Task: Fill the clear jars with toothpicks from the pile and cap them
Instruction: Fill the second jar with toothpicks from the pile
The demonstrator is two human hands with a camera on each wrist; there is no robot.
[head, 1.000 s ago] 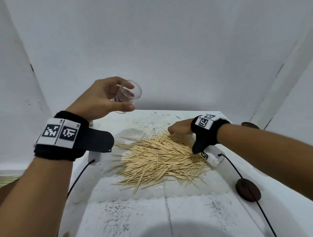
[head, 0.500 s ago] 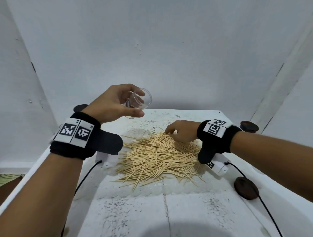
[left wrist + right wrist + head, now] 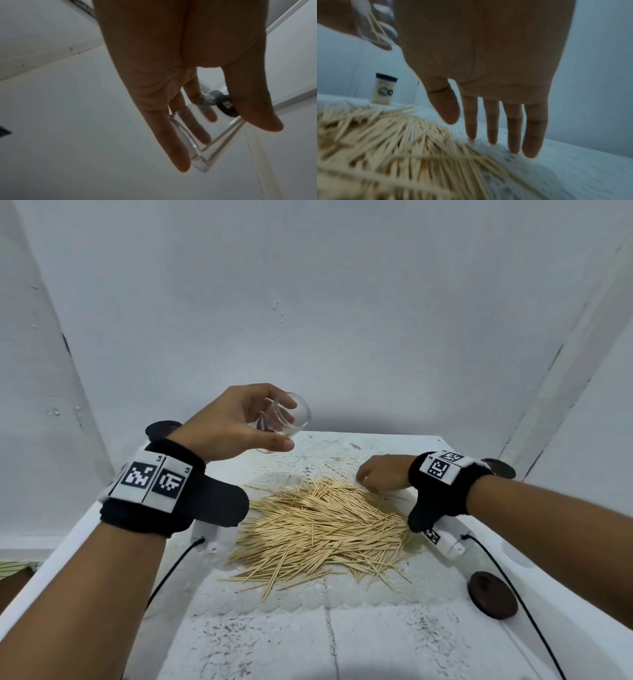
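My left hand (image 3: 281, 426) holds a clear open jar (image 3: 301, 414) in the air, tilted, above the far left of the toothpick pile (image 3: 318, 518). The right wrist view shows a few toothpicks inside this jar (image 3: 373, 27). In the left wrist view the thumb and fingers wrap the jar (image 3: 205, 159). My right hand (image 3: 380, 474) is low at the pile's far right edge. Its fingers (image 3: 513, 135) point straight down, tips on the table beside the toothpick pile (image 3: 402, 148), holding nothing.
A capped jar full of toothpicks (image 3: 384, 89) stands beyond the pile. Dark round lids lie on the white table (image 3: 308, 638): one near right (image 3: 492, 594), one far right (image 3: 500, 468), one behind my left wrist (image 3: 162, 429). Cables run from both wrists. Walls close the table in.
My right hand has slid a little right along the pile's far edge. My left hand still holds the jar up and has drifted slightly right.
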